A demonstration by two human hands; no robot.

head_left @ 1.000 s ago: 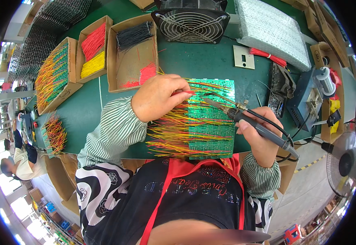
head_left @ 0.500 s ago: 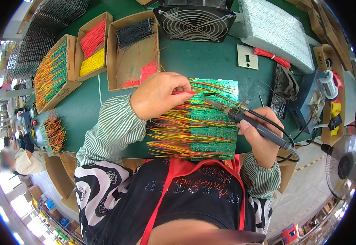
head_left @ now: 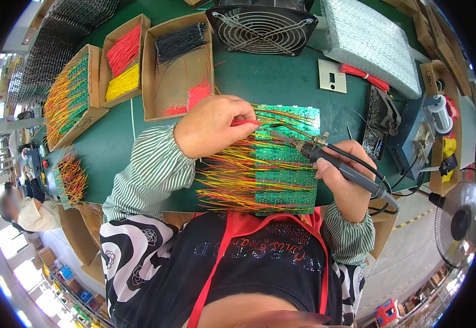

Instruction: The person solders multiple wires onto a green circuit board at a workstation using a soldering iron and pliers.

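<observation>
A green circuit board panel lies on the table in front of me, with rows of red and yellow wires sticking out to its left. My left hand is over the panel's upper left, thumb and fingers closed on red wires whose ends point at the board. In my right hand is a soldering iron with a thin curved tube fixed along it. Its tip reaches in over the upper part of the board, close to the red wire ends. Whether the tip touches the board, I cannot tell.
Cardboard boxes hold red and yellow wires, black wires and wired boards. A square black fan stands behind the panel. To the right are a metal plate, a blue soldering unit and a round fan.
My right hand and the soldering iron have shifted slightly to the left. The left hand keeps its hold on the red wires, almost unmoved.
</observation>
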